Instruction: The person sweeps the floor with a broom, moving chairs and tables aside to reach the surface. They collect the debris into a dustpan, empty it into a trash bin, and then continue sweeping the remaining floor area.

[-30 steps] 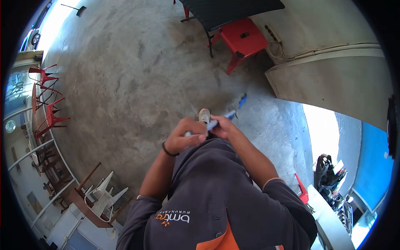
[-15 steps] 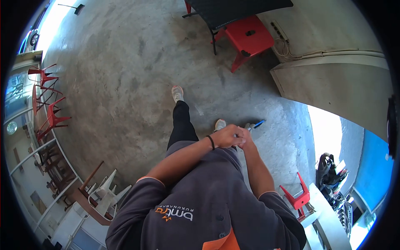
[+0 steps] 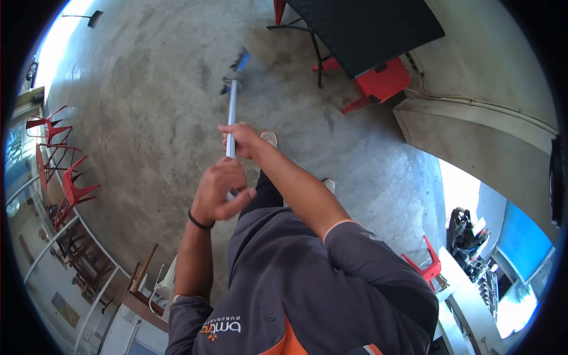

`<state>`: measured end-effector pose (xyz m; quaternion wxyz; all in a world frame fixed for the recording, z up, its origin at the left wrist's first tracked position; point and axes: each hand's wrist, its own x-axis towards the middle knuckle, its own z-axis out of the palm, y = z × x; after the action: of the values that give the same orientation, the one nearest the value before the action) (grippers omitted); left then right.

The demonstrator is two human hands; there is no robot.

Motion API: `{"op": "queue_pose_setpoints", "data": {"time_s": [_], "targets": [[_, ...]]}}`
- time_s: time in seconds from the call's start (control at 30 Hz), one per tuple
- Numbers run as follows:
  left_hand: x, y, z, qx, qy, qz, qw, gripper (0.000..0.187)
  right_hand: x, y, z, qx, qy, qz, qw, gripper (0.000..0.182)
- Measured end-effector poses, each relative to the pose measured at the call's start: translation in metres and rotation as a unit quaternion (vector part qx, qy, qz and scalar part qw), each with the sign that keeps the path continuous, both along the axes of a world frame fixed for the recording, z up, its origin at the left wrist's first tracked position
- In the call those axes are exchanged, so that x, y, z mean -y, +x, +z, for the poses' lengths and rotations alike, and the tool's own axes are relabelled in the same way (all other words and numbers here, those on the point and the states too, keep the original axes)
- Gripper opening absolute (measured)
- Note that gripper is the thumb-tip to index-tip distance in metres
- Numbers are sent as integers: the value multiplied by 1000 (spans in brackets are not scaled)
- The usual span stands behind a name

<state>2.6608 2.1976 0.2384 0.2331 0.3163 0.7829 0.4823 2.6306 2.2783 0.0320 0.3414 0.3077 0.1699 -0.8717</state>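
Note:
A push broom with a pale metal handle [image 3: 232, 109] reaches forward from my body. Its wide blue head [image 3: 242, 61] lies out on the concrete floor, blurred, with dark edges. My right hand [image 3: 238, 139] is closed around the handle partway along. Nearer my body, my left hand [image 3: 221, 188], with a black band on its wrist, is curled round the handle's upper end, its thumb sticking out to the side. Part of the handle is hidden behind the left fingers. Both hands are in front of my waist, a short way apart.
A black table [image 3: 367, 29] stands at the upper right, with a red stool [image 3: 384, 81] partly under it. Red chairs [image 3: 76, 186] line the left side. Another broom-like tool [image 3: 94, 19] lies far off at the upper left. A red seat [image 3: 427, 269] stands at the lower right.
My hands were together at my waist, with the blue head low near my feet on the right. Now they are spread along the handle, and the head has swung forward and left.

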Motion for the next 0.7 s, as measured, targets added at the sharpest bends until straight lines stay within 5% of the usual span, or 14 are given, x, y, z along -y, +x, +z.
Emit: {"op": "queue_pose_setpoints", "data": {"time_s": [0.17, 0.37, 0.5, 0.57, 0.7], "targets": [[8, -17, 48, 10, 115, -64, 991, 25, -3, -5, 93, -33, 50, 42, 997, 24], [-39, -10, 65, 107, 230, -176, 951, 27, -69, 69, 126, 106, 72, -17, 992, 19], [-101, 26, 67, 166, 248, -283, 911, 23, -135, 158, 119, 255, 35, -166, 952, 18], [-136, 51, 64, 183, 238, -326, 896, 25, -176, 205, 109, 275, -20, -230, 933, 17], [-212, 111, 52, 161, 170, -401, 886, 27, -255, 272, 96, 246, 51, -333, 909, 20]]}}
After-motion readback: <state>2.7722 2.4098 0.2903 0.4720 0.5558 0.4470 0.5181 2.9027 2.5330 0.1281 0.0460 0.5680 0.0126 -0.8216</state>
